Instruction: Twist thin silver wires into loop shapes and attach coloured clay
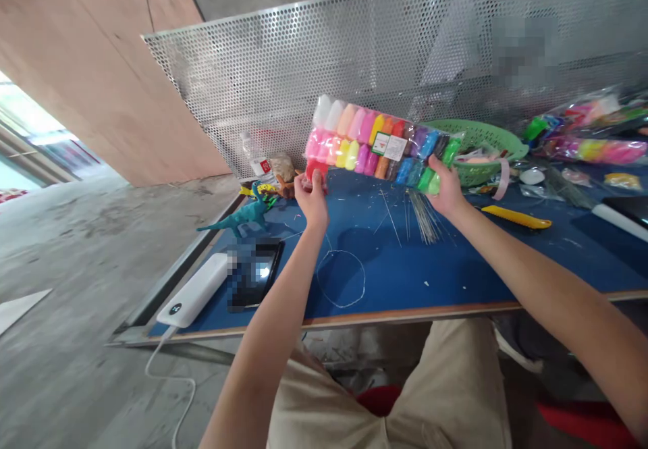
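Clay pack (365, 140): one, long axis sideways, green end tilted lower rightward.
Left hand (312, 198): one red piece (317, 167) is pinched.
Right hand (446, 187): green end is grasped.

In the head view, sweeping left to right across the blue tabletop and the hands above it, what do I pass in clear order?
White power bank → dark-screened device → left hand → right hand → yellow cutter. The multicolored pack spans hand to hand, so it gets no separate slot.
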A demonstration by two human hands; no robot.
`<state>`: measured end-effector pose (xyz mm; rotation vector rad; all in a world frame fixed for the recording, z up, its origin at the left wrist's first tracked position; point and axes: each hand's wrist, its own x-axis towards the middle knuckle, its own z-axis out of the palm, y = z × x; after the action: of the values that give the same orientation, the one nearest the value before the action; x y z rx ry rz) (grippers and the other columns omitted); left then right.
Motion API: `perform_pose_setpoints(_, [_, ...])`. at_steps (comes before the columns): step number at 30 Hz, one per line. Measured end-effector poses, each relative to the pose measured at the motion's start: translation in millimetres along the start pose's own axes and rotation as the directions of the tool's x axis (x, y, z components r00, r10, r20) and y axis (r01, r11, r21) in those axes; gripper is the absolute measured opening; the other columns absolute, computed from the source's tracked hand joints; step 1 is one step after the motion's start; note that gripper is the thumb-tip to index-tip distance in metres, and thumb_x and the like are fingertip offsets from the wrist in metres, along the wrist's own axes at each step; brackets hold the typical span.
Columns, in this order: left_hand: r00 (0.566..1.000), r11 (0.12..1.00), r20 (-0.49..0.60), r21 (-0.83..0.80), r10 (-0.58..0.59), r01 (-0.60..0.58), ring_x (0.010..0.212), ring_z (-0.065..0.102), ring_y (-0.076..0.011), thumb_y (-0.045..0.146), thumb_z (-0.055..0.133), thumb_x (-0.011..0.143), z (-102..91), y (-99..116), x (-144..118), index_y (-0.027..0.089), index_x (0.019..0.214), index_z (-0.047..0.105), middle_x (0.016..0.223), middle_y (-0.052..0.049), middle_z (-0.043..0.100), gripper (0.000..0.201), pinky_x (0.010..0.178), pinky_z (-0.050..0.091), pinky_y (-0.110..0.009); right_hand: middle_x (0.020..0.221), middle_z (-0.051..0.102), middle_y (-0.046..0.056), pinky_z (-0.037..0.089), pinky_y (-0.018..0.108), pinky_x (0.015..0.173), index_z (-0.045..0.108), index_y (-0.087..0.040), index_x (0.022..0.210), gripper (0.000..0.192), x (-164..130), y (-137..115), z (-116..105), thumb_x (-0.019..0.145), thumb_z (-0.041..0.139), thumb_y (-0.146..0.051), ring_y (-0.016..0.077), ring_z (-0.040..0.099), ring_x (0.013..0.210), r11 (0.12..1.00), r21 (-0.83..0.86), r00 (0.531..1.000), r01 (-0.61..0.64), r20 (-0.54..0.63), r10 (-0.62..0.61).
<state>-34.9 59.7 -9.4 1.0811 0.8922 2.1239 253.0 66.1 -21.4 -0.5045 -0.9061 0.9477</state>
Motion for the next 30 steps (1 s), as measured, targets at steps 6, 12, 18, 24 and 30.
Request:
perform_pose_setpoints(6, [0.979, 0.995, 0.183, -0.034, -0.09, 0.098, 0.078, 0.065, -0.0112, 0.044, 0.084, 0.076, -10.2, -3, 11, 0.022, 0.088, 0.062, 0.088, 0.001, 0.065, 0.033, 0.066, 0.053, -0.022, 0.099, 0.078, 0.002, 0.065, 0.041, 0.079, 0.071, -0.025, 0.101, 0.046, 19, 9, -34, 0.065, 0.091, -0.046, 0.0259, 0.076, 0.096, 0.998, -0.032, 0.989, 0.051, -0.14, -0.055])
perform_pose_setpoints(12, [0.917, 0.986, 0.392, 0.165, -0.068, 0.002, 0.068, 0.066, -0.0127, 0.036, 0.092, 0.068, -12.4, 4, 10, 0.023, 0.112, 0.065, 0.085, -0.001, 0.072, 0.054, 0.065, 0.055, -0.026, 0.09, 0.076, -0.001, 0.063, 0.039, 0.077, 0.069, -0.025, 0.095, 0.049, 11, 24, -34, 0.059, 0.093, -0.05, 0.0246, 0.075, 0.088, 0.997, -0.073, 0.997, -0.033, -0.07, 0.028])
perform_pose_setpoints(18, [0.855, 0.917, 0.514, 0.368, -0.063, -0.153, 0.08, 0.071, -0.0172, 0.032, 0.091, 0.067, -15.4, 6, 7, 0.02, 0.106, 0.071, 0.086, -0.003, 0.075, 0.046, 0.075, 0.056, -0.029, 0.085, 0.073, -0.004, 0.058, 0.029, 0.067, 0.069, -0.026, 0.09, 0.049, -2, 36, -36, 0.057, 0.096, -0.049, 0.0162, 0.069, 0.075, 0.95, -0.251, 0.969, -0.187, 0.11, 0.22])
perform_pose_setpoints(24, [0.858, 0.872, 0.513, 0.433, -0.032, -0.227, 0.078, 0.072, -0.0204, 0.034, 0.091, 0.067, -13.5, 5, 4, 0.02, 0.092, 0.076, 0.079, -0.005, 0.076, 0.032, 0.069, 0.052, -0.029, 0.094, 0.076, -0.002, 0.059, 0.033, 0.072, 0.072, -0.027, 0.103, 0.051, -1, 34, -46, 0.062, 0.094, -0.048, 0.0179, 0.07, 0.079, 0.92, -0.312, 0.909, -0.239, 0.261, 0.325])
perform_pose_setpoints(30, [0.873, 0.882, 0.486, 0.429, -0.044, -0.194, 0.06, 0.059, -0.0149, 0.032, 0.094, 0.064, -3.6, 10, -6, 0.019, 0.083, 0.076, 0.065, -0.002, 0.071, 0.029, 0.061, 0.046, -0.027, 0.099, 0.077, 0.0, 0.059, 0.035, 0.08, 0.073, -0.026, 0.106, 0.049, -1, 33, -46, 0.065, 0.093, -0.045, 0.0194, 0.072, 0.084, 0.915, -0.322, 0.904, -0.244, 0.267, 0.335])
